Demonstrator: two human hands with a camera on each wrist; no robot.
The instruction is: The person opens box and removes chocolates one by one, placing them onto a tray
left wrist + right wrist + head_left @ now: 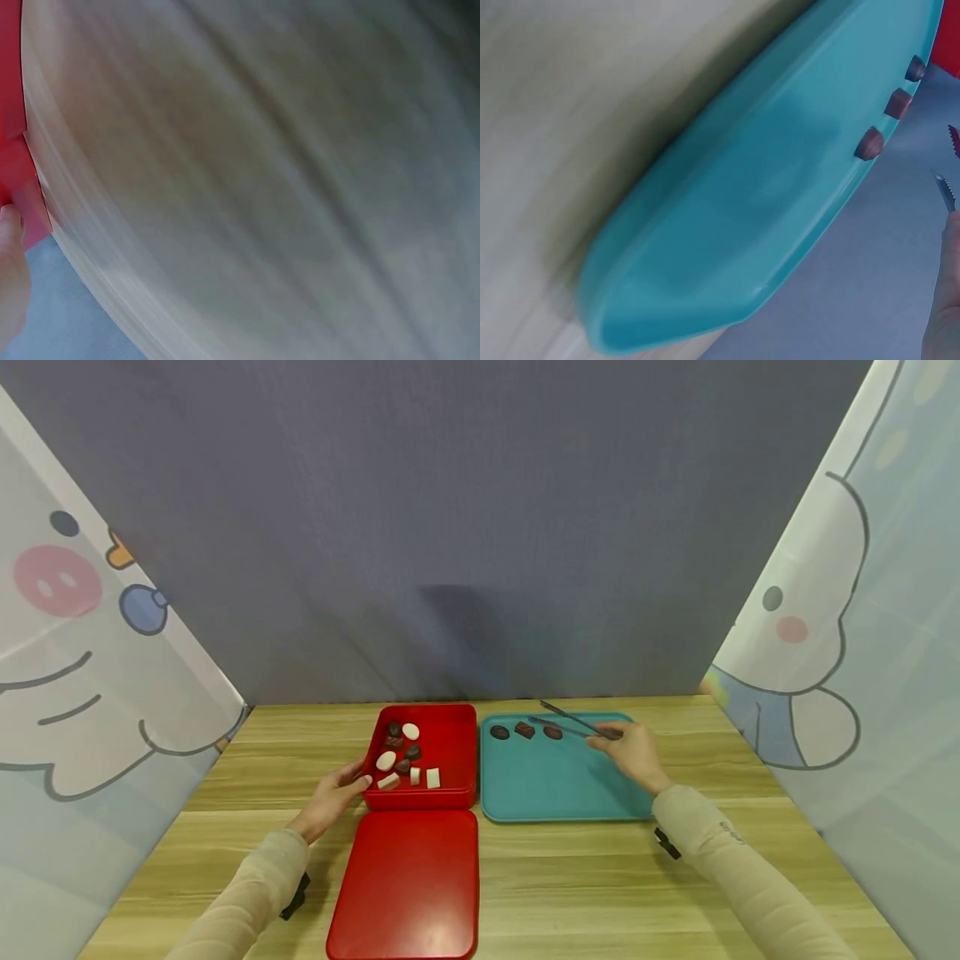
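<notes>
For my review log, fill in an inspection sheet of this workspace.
Surface: pale wood-grain tabletop.
Job's things: red rectangular box, holding dark and white chocolate-like pieces; teal rectangular tray, bearing three dark chocolate-like pieces; dark metallic-looking serrated tongs; flat red rectangular lid-like panel before the box.
Clutter: nothing seen.
Grips: left hand touches the box's left side; right hand holds the tongs over the tray.
Cables: nothing seen.
Surroundings: grey backdrop, cartoon-printed side curtains.

Here's the grey backdrop [480,527] rising behind the wood-grain table [585,893], left cartoon sheet [82,710] and right cartoon sheet [907,635] flanking it
</notes>
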